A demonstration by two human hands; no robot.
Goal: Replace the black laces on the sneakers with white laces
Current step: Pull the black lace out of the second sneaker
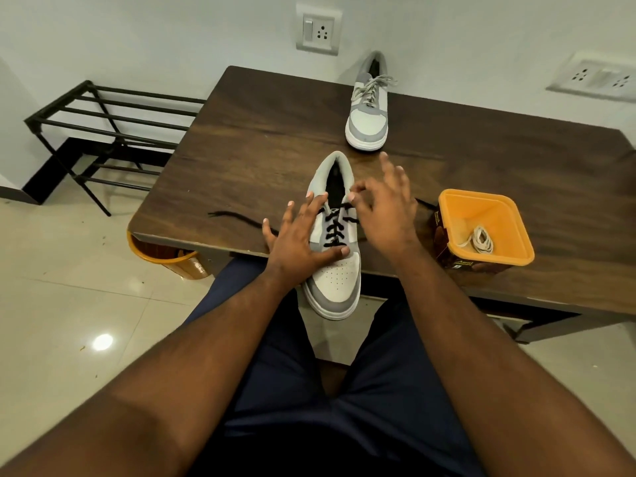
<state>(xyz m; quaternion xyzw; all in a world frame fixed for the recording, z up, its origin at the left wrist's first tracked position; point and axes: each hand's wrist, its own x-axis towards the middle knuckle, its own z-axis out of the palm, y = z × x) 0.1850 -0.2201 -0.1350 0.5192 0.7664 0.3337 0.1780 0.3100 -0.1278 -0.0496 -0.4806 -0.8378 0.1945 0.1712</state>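
Observation:
A grey and white sneaker [339, 270] threaded with a black lace [335, 232] lies at the table's near edge, its toe hanging over towards me. My left hand [299, 235] rests on its left side with fingers spread and the thumb pressing on the vamp. My right hand [385, 208] hovers at the top eyelets with fingers spread, its thumb tip beside the lace. One loose black lace end [234, 216] trails left on the table and the other [425, 203] shows right of my hand. A second sneaker [367, 122] with white laces stands farther back. A coiled white lace [480, 239] lies in an orange container [516, 222].
The dark wooden table [258, 132] stands against a white wall with sockets [318, 29]. A black metal rack [103, 125] is on the floor to the left. An orange bin [165, 256] sits under the table's left corner. My legs are below the table edge.

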